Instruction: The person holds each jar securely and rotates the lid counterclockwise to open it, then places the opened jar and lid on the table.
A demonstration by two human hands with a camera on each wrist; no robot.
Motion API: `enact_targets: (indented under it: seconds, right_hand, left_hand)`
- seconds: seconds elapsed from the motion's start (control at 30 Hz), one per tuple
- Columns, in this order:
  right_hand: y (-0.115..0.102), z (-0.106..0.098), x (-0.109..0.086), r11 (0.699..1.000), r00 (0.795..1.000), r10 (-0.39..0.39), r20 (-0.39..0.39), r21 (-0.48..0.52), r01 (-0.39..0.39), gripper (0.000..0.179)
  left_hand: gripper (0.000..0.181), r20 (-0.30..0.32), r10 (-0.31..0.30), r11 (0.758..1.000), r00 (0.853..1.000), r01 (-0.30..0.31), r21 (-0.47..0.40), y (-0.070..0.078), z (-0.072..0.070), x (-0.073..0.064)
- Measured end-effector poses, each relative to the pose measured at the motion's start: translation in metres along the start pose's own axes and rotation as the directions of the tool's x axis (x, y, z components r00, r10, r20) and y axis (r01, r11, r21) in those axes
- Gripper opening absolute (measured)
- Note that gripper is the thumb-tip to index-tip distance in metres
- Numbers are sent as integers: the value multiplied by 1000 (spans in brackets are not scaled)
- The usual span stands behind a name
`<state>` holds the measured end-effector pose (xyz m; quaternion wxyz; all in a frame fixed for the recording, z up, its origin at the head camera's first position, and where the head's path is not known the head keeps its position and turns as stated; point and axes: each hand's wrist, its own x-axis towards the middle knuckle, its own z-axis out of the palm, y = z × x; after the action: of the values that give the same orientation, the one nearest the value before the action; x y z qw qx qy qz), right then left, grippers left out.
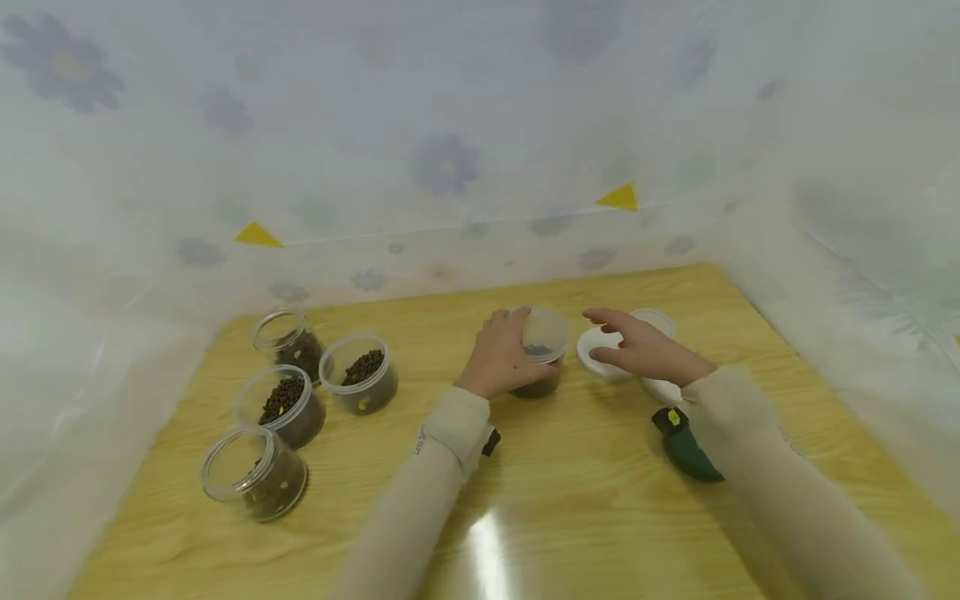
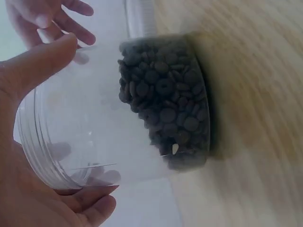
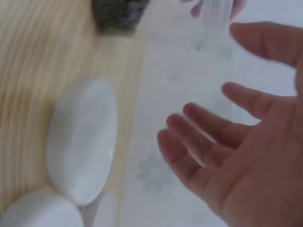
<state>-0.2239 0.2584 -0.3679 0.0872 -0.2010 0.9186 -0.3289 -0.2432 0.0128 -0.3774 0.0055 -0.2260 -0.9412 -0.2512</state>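
Observation:
My left hand (image 1: 498, 354) grips a clear plastic jar (image 1: 542, 379) near its top, thumb on one side and fingers on the other. Dark round pellets (image 2: 165, 104) fill its lower part and slope to one side, as the left wrist view shows. No lid sits on the threaded rim (image 2: 35, 142). To the right of the jar, my right hand (image 1: 637, 346) hovers over white lids (image 1: 596, 358) with its fingers spread and holds nothing. In the right wrist view one white lid (image 3: 83, 142) lies flat on the table below the hand.
Several open clear jars with dark pellets stand at the left of the wood-patterned table (image 1: 570, 500), among them a jar (image 1: 360, 379) nearest the middle and another (image 1: 255, 479) at the front. A pale flowered sheet (image 1: 450, 108) hangs behind and along the sides.

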Motion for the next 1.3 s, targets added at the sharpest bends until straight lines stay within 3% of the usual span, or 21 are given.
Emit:
enact_targets:
  seconds: [0.13,0.23,0.33,0.43,0.6,0.73,0.87,0.97,1.07,1.17,1.3]
  right_hand:
    - [-24,10,-2,989,993,-113,16,96,111,83]
    - [-43,18,-3,977,983,-182,13,119,179,91]
    - [-56,24,-1,970,977,-213,-19,117,214,92]
    - [-63,29,3,967,975,-218,-49,121,223,89]
    - [-67,33,5,963,974,-220,-59,143,226,88]
    - [-67,34,6,954,972,-218,-91,189,232,91]
    - [-70,33,5,932,968,-210,-136,271,240,92]
    - [-74,33,5,912,962,-219,-162,317,261,91]
    - [-78,32,7,900,959,-234,-157,338,275,92]
    - [-80,30,9,899,963,-232,-138,349,267,92]
    - [-80,28,13,895,966,-228,-120,365,256,91]
  left_hand:
    - [109,-24,37,998,999,-38,-43,0,-18,-14]
    - [115,-22,46,984,999,-49,-168,4,-33,-25]
    - [118,-37,52,966,998,-59,-251,7,-45,-36]
    - [119,-67,73,962,995,-88,-258,8,-52,-45]
    - [122,-113,112,965,987,-135,-223,7,-53,-52]
    - [129,-135,109,956,985,-141,-259,9,-53,-59]
    - [128,-157,103,908,982,-158,-388,7,-56,-69]
    - [114,-163,133,856,978,-197,-478,2,-58,-73]
    - [106,-128,171,836,977,-213,-506,-5,-59,-74]
    - [109,-73,162,841,984,-177,-511,-11,-59,-73]
    - [106,-78,117,860,990,-141,-491,-15,-58,-69]
